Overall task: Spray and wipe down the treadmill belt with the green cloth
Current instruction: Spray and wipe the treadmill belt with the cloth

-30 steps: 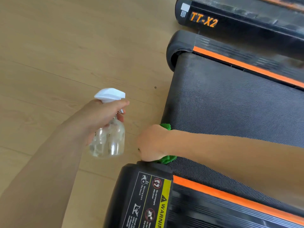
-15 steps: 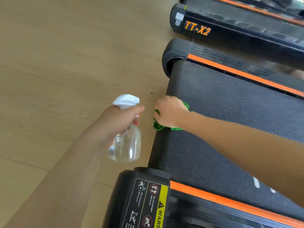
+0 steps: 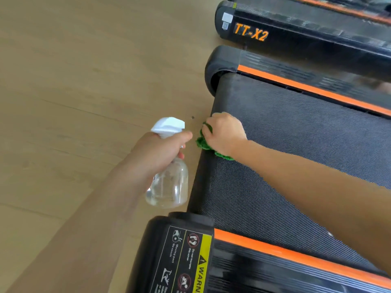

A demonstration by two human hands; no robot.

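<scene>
My right hand grips the cloth on the belt edge, my left hand grips the bottle of clear liquid over the floor.

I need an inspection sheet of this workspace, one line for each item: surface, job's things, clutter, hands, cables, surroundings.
Surface: black treadmill belt between orange-striped side rails.
Job's things: green cloth bunched at the belt's end edge; clear spray bottle with white trigger head, held over the floor.
Clutter: one small dark speck on the floor.
Hands: left hand grips the bottle's neck; right hand presses on the cloth, fingers curled.
Cables: nothing seen.
Surroundings: light wooden floor; second treadmill marked TT-X2 beyond; warning sticker on the near rail.
</scene>
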